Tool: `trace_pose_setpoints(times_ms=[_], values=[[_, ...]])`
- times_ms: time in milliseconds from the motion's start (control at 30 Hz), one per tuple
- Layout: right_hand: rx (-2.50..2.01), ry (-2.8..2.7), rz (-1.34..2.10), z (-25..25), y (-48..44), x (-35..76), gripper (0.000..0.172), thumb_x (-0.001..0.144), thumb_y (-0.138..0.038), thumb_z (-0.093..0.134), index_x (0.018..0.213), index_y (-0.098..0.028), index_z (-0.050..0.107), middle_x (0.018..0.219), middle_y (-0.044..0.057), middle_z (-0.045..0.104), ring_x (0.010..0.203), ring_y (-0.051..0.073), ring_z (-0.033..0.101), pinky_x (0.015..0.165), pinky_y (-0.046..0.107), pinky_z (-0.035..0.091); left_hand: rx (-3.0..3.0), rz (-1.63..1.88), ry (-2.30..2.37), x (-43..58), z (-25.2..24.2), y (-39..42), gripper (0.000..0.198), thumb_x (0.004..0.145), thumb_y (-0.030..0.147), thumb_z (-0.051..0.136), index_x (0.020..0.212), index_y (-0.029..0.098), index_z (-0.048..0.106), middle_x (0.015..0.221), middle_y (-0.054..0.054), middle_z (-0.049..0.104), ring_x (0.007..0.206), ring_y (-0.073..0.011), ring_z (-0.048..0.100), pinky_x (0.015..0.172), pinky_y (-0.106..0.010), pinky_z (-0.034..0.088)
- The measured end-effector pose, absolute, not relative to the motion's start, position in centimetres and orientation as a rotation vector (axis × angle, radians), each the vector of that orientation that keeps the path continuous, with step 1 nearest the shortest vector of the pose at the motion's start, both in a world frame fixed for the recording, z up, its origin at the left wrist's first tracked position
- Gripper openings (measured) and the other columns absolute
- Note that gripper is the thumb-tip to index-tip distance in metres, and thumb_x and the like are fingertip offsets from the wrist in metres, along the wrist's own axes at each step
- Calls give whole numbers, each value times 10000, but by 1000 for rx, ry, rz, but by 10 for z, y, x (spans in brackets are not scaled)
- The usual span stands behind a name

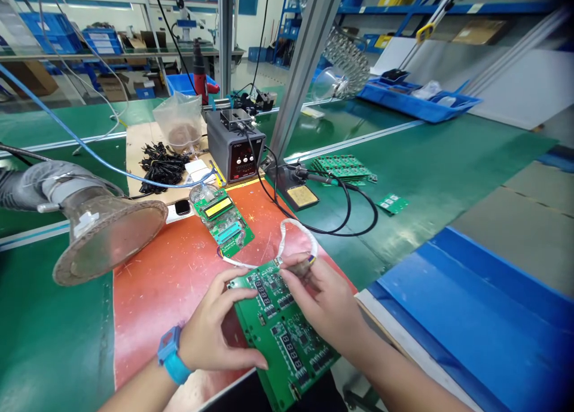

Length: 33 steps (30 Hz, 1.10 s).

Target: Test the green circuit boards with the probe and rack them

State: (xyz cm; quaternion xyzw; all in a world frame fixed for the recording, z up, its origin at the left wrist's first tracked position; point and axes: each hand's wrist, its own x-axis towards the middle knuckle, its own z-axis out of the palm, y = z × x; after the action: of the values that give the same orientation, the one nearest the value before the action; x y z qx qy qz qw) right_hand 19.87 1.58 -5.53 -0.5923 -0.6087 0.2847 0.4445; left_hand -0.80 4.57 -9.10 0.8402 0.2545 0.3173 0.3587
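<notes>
My left hand grips the left edge of a green circuit board, thumb low on the edge and fingers at its upper corner. The board carries black digit displays and small chips, and is tilted above the mat's front edge. At the board's far edge, my right hand pinches the end of a white-sleeved cable; its tip is mostly hidden by the fingers. That cable loops back toward a smaller green board with a yellow screen and a teal socket, lying on the red mat.
Behind stand a soldering station and an iron holder with sponge. Stacked circuit boards lie right of it. A fume extraction hood juts in from the left. Black parts lie at back left; a blue tray sits at right.
</notes>
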Motion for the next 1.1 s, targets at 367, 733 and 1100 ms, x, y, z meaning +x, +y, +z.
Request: trace_pose_setpoints(times_ms=[367, 733, 1100], values=[[-1449, -1571, 727, -58, 16, 200, 147, 875, -282, 472, 992, -200, 511, 906, 68, 608, 848, 175, 611, 747, 308, 510, 2112, 803, 670, -8, -90, 45, 762, 538, 531, 765, 1178, 271, 443, 1286, -126, 310, 1192, -342, 377, 950, -509, 392], [-1608, -1568, 573, -46, 14, 193, 139, 860, -307, 487, 885, -187, 552, 826, 55, 584, 708, 151, 585, 625, 264, 492, 2083, 804, 672, -8, -90, 43, 747, 548, 548, 751, 1169, 266, 445, 1285, -122, 308, 1209, -328, 361, 959, -484, 386], [-1640, -1546, 559, -53, 14, 193, 148, 857, -334, 495, 886, -199, 549, 843, 59, 594, 742, 165, 593, 641, 279, 497, 2095, 800, 695, -8, -90, 43, 753, 520, 523, 778, 1153, 267, 461, 1283, -121, 334, 1203, -329, 374, 950, -478, 391]])
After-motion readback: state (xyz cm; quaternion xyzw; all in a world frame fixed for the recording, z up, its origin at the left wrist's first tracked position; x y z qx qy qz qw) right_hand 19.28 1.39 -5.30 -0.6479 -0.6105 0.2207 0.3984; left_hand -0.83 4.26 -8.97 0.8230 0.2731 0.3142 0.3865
